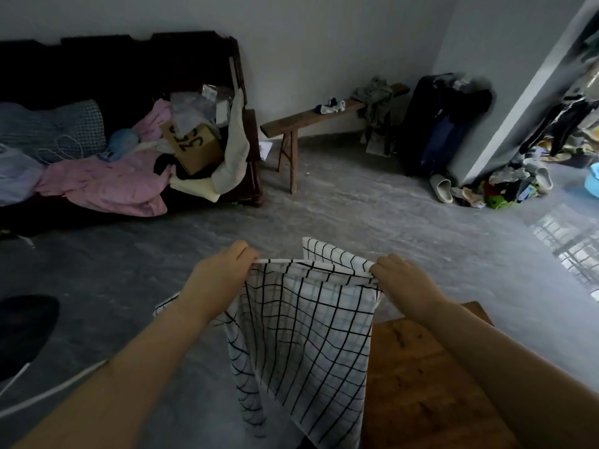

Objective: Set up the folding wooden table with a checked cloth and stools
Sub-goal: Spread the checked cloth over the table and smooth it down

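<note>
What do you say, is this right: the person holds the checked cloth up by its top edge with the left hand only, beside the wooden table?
Not quite. The head view shows both hands gripping the top edge, the left hand at one end and the right hand at the other. The rest stands: the checked cloth is held up by its top edge, beside the wooden table.

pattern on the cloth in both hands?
The cloth is white with a thin black grid check, seen clearly in the head view.
</note>
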Motion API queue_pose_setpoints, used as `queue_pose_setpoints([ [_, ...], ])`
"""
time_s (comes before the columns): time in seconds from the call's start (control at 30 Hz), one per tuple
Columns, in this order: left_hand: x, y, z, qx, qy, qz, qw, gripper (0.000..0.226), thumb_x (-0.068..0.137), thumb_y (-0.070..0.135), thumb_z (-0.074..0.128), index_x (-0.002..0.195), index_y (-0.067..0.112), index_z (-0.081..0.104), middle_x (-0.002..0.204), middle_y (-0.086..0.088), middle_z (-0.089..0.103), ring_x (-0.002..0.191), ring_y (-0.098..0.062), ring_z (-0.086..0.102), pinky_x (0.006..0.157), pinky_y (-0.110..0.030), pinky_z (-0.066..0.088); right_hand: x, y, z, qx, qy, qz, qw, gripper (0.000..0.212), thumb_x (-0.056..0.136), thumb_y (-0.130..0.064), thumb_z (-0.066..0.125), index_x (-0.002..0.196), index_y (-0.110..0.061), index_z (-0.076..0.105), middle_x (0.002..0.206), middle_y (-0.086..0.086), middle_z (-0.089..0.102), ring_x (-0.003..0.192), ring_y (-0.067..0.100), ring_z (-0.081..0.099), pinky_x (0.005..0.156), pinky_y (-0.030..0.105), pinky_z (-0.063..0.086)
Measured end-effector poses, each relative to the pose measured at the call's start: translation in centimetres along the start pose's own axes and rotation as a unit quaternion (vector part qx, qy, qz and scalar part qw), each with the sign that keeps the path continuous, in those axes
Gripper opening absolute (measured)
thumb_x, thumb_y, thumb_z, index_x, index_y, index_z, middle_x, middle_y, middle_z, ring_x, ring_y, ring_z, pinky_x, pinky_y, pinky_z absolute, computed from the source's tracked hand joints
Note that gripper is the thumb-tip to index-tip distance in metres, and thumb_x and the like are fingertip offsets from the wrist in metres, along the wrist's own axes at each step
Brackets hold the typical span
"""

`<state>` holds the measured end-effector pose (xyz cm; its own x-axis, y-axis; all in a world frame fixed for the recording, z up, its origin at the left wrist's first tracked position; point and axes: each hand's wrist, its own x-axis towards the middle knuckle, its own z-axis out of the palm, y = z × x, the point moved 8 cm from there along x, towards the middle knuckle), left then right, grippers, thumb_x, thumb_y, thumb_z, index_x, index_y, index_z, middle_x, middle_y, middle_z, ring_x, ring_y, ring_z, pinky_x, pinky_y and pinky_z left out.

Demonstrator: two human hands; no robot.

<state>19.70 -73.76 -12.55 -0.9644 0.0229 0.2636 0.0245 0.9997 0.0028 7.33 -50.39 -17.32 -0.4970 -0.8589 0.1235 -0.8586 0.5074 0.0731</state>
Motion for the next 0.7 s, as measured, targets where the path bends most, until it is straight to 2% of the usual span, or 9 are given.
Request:
queue_pose_setpoints([
  [0.2, 4.5, -4.2, 1.1, 0.005, -0.005, -0.024, 1.0, 0.032, 0.064, -0.001, 0.079, 0.086, 0.012, 0.059, 0.082, -0.003, 0.053, 0.054, -0.017, 0.05, 0.032, -0.024, 0.031, 6.6, 3.2, 1.6, 0.028, 0.019, -0.006, 0.999, 0.042, 0.054, -0.003, 0.084, 0.085, -0.016, 0.058, 0.082, 0.001, 0.059, 0.072, 0.022, 0.057, 0.051, 0.029, 0.046],
  [0.37, 8.8, -6.1, 2.6, 0.001, 0.018, -0.014, 1.0, 0.025, 0.071, 0.001, 0.075, 0.088, 0.011, 0.059, 0.081, -0.004, 0.053, 0.052, -0.018, 0.049, 0.031, -0.029, 0.037, 10.3, 6.5, 2.8, 0.029, 0.004, 0.004, 1.0, 0.041, 0.06, 0.0, 0.08, 0.089, -0.018, 0.056, 0.084, 0.0, 0.056, 0.072, 0.02, 0.053, 0.052, 0.028, 0.042],
  [0.5, 11.9, -5.7, 4.7, -0.025, 0.031, 0.023, 0.999, 0.033, 0.07, 0.002, 0.077, 0.09, 0.015, 0.054, 0.081, -0.002, 0.051, 0.052, -0.015, 0.044, 0.032, -0.024, 0.028, 11.6, 10.4, 3.1, 0.005, -0.007, 0.038, 0.999, 0.045, 0.057, 0.008, 0.076, 0.091, -0.015, 0.059, 0.082, 0.005, 0.058, 0.07, 0.024, 0.053, 0.052, 0.029, 0.037],
  [0.6, 13.5, -4.4, 6.9, -0.039, 0.014, 0.04, 0.998, 0.051, 0.058, -0.001, 0.084, 0.093, 0.016, 0.05, 0.081, -0.001, 0.051, 0.053, -0.014, 0.044, 0.033, -0.021, 0.026, 11.6, 13.3, 3.3, -0.024, -0.032, 0.075, 0.996, 0.04, 0.063, 0.008, 0.072, 0.093, -0.015, 0.059, 0.078, 0.006, 0.059, 0.069, 0.026, 0.055, 0.055, 0.029, 0.032],
  [0.67, 14.4, -3.2, 8.2, -0.059, 0.009, 0.054, 0.997, 0.052, 0.057, -0.001, 0.084, 0.094, 0.016, 0.051, 0.081, 0.0, 0.05, 0.053, -0.013, 0.043, 0.033, -0.02, 0.025, 11.0, 14.8, 3.7, -0.051, -0.068, 0.098, 0.992, 0.036, 0.068, 0.005, 0.069, 0.096, -0.014, 0.058, 0.078, 0.006, 0.06, 0.072, 0.028, 0.056, 0.058, 0.03, 0.03],
  [0.7, 14.7, -2.4, 8.8, -0.072, 0.009, 0.063, 0.995, 0.048, 0.059, -0.001, 0.083, 0.093, 0.015, 0.051, 0.08, 0.0, 0.05, 0.052, -0.013, 0.043, 0.033, -0.02, 0.024, 10.4, 15.4, 3.7, -0.067, -0.078, 0.103, 0.989, 0.038, 0.065, 0.005, 0.072, 0.095, -0.013, 0.059, 0.073, 0.006, 0.06, 0.068, 0.028, 0.056, 0.056, 0.029, 0.029],
])
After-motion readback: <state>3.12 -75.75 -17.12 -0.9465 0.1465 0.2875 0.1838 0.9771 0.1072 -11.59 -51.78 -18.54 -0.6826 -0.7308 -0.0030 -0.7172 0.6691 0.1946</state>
